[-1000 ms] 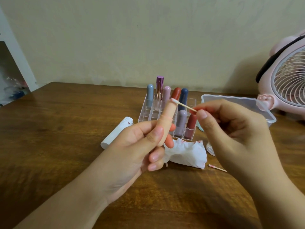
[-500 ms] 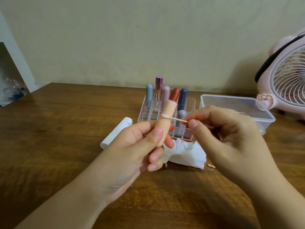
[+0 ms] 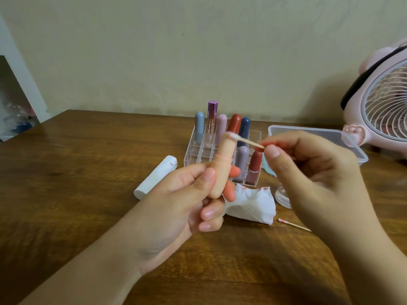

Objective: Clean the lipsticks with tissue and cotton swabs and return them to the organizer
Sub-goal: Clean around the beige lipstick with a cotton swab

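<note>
Pinched between thumb and curled fingers [image 3: 272,151] of the right hand [image 3: 312,179]: a cotton swab [image 3: 247,142], its pink-stained tip touching the top rim of a peach lipstick [image 3: 222,166]. Gripped upright, slightly tilted, in the left hand [image 3: 176,205] — thumb across the tube's front, fingertips wrapped behind. Just beyond, on the wooden desk [image 3: 88,172], a clear compartmented organizer [image 3: 196,153] holding seven capped lipsticks: grey-blue, metallic purple, pale pink, red and navy in the back row, mauve and dusty rose at the front right; left front compartments unfilled. Below the hands, a crumpled stained tissue [image 3: 253,205], a used swab [image 3: 294,224] beside it. Left, a white tissue roll [image 3: 154,177]. Right — a clear lidded plastic box [image 3: 317,133], contents not discernible, and a pink fan [image 3: 383,111].
</note>
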